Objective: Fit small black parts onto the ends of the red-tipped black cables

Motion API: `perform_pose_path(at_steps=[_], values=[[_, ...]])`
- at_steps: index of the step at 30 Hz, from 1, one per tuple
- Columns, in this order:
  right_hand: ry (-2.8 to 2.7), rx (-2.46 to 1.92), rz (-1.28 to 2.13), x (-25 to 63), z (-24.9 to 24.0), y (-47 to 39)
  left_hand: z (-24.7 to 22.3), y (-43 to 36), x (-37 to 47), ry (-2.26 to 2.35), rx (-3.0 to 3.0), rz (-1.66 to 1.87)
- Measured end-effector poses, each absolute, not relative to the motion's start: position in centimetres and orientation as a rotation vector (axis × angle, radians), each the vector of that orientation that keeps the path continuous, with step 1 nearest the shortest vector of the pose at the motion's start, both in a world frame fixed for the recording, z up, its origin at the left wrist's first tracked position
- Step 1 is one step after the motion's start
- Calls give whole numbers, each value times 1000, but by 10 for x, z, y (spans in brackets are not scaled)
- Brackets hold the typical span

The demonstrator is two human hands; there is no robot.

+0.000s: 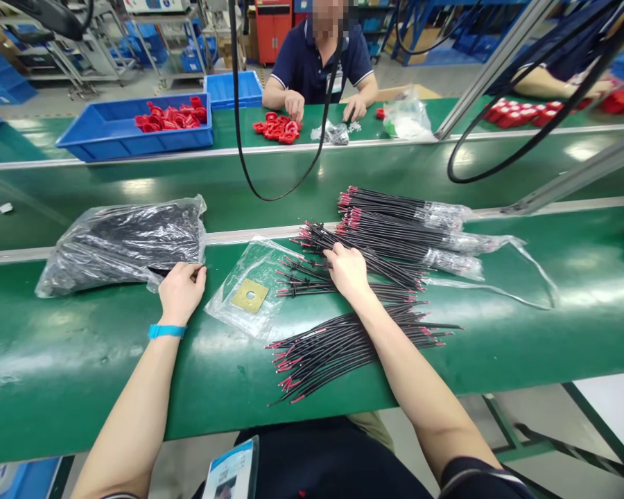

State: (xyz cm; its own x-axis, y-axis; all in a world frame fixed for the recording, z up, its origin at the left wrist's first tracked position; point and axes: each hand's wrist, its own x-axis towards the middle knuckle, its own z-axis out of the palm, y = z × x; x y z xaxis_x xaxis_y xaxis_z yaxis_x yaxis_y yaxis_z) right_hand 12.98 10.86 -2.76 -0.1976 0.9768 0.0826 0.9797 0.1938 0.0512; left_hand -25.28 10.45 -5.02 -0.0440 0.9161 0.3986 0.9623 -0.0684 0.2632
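Note:
My left hand [182,291], with a blue band at the wrist, is at the right end of a clear plastic bag [125,242] full of black items. Its fingers are curled at the bag's edge; what they pinch is hidden. My right hand [347,272] lies on a pile of black cables [379,262] with red ends, its fingers bent down over them and partly hidden. Below my right hand, more loose black cables [322,353] are spread under my forearm. Wrapped cable bundles [410,235] lie behind it to the right.
A flat plastic bag [229,312] with a yellow square plate [250,296] lies between my hands. Black cords [275,199] hang ahead. Across the bench, a person handles red parts [278,129] beside a blue tray [135,142]. Another person is at the upper right.

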Motion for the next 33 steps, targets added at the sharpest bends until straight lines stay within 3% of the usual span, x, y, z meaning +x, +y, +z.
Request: perform_pose_path(at_steps=[11, 23, 33], values=[[-2325, -1654, -82, 143, -42, 113, -52, 105, -254, -2075, -2106, -740], [-1887, -1333, 543, 143, -54, 115, -51, 105, -254, -2076, -2097, -713], [-1779, -1267, 675, 142, -45, 115, -51, 105, -254, -2087, -2103, -713]])
